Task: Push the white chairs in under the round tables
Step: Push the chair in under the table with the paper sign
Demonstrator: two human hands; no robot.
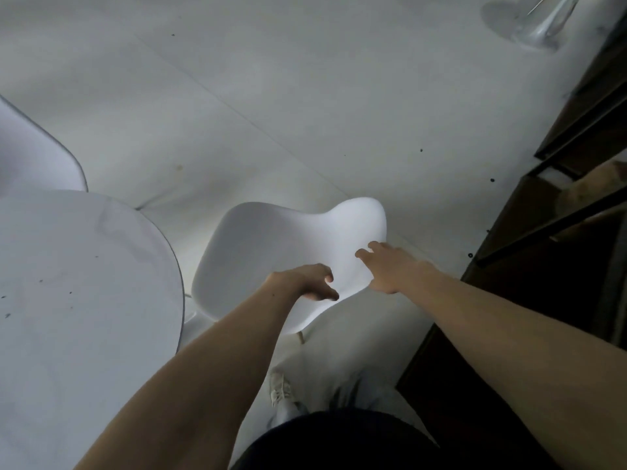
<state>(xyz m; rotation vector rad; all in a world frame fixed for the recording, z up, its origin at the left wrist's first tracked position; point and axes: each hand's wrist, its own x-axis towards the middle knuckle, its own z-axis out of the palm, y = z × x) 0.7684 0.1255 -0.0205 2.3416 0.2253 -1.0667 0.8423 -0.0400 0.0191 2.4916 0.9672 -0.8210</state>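
Observation:
A white moulded chair (271, 252) stands in the middle of the view, just right of the round white table (78, 283). Its seat edge lies close to the table's rim, and one pale leg shows below the shell. My left hand (305, 281) curls over the near edge of the chair's shell. My right hand (386, 266) lies on the right part of the same edge, fingers on top and thumb below. A second white chair (30, 150) sits at the far left behind the table, partly cut off.
Dark wooden shelving (559, 212) runs along the right side, close to the chair. A clear plastic base (536, 22) stands at the top right. My white shoe (280, 388) is on the pale floor (305, 96) just behind the chair.

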